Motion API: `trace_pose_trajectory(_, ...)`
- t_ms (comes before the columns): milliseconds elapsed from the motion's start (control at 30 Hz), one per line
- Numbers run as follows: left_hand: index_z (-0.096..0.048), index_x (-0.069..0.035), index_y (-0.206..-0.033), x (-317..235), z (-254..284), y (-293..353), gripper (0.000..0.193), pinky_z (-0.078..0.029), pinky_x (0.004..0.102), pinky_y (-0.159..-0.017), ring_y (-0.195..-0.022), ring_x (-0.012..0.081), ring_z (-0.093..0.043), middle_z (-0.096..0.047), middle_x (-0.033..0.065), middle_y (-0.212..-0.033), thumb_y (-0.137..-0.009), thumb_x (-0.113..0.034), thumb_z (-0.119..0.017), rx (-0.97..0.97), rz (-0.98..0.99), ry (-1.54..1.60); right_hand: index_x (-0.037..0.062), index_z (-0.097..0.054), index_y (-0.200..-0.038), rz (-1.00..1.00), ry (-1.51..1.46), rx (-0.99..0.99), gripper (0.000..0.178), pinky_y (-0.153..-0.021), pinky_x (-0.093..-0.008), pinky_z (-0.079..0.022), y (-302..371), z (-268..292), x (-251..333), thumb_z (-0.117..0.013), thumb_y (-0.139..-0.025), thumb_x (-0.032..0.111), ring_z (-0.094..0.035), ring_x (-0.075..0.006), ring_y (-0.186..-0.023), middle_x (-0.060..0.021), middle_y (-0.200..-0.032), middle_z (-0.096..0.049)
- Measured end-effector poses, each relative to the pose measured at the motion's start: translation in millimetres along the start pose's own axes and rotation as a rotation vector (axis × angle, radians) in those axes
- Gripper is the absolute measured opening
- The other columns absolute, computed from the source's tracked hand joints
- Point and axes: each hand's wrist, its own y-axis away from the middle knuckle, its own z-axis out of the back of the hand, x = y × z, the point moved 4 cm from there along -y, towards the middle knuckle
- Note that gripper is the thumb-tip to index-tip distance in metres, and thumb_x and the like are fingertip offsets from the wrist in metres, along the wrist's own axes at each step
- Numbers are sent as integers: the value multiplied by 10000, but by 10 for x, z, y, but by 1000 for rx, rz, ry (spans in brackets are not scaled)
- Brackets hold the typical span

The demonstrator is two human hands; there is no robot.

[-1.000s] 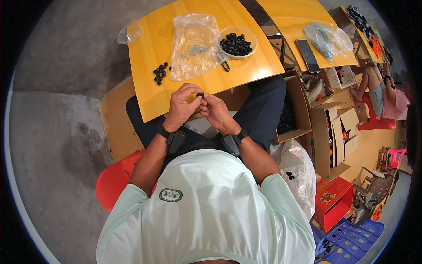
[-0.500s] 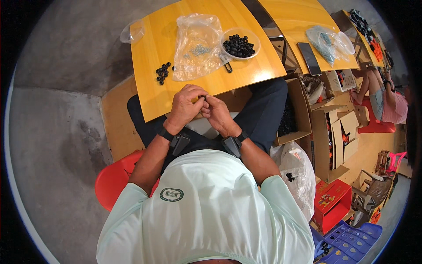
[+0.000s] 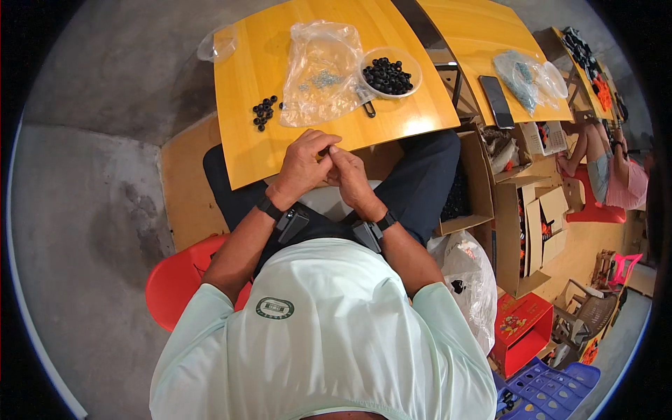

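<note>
Just off the near edge of the yellow table point(image 3: 241, 157), my left hand point(image 3: 306, 166) and my right hand point(image 3: 351, 178) meet with their fingers closed. A small dark piece point(image 3: 323, 151) shows between the fingertips; its kind is too small to make out. Beyond my left hand lies a loose group of black ring-like pieces point(image 3: 263, 112). A clear plastic bag point(image 3: 297, 105) with small silvery metal parts point(image 3: 324, 79) on it lies flat in the middle. To its right stands a round clear tub point(image 3: 418, 73) holding many black pieces point(image 3: 387, 75), with a black loop-shaped piece point(image 3: 369, 109) near it.
A clear container point(image 3: 218, 46) sits at the table's left edge. On the second table are a phone point(image 3: 495, 101) and a bag of small parts point(image 3: 518, 80). Cardboard boxes point(image 3: 525, 238), a white plastic bag point(image 3: 467, 280) and a red box point(image 3: 521, 336) stand at right. Another person point(image 3: 616, 168) sits far right.
My hands stay together, their fingers shifted slightly around the small piece. The whole view has shifted a little; the things on the table lie as before.
</note>
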Motion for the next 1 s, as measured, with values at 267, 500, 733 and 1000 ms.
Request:
trace_pose_trajectory(267,-679,13,-1039,32,-50,42,275,-525,376,-770,-878,326,-637,-668,158,-924,-767,12,-640,10,-19,8,68,-626,-934,40,69,28,339,-484,-210,-255,-58,103,-41,-491,-1040,360,-371,-31,-562,46,-716,-494)
trace_pose_trajectory(500,-665,25,-1083,191,-37,89,248,-521,338,-814,-907,242,-659,-667,145,-967,-840,-21,-639,32,22,156,111,-580,-994,-93,-90,129,309,-500,-204,-239,-52,94,-64,-460,-1047,391,-295,-48,-569,70,-703,-377)
trace_pose_trajectory(733,-652,51,-1070,312,-130,82,299,-516,315,-763,-841,134,-633,-682,137,-912,-947,-222,-632,32,397,386,143,-568,-1026,-55,-61,155,296,-529,-203,-286,-82,132,-95,-461,-1040,419,-347,-50,-624,65,-725,-416)
trace_pose_trajectory(1000,-653,47,-838,246,-247,51,322,-494,283,-660,-704,127,-603,-660,93,-727,-936,-247,-564,101,320,377,48,-602,-1064,99,265,59,332,-606,-189,-418,-7,43,-46,-468,-1037,351,-542,-48,-739,15,-900,-610)
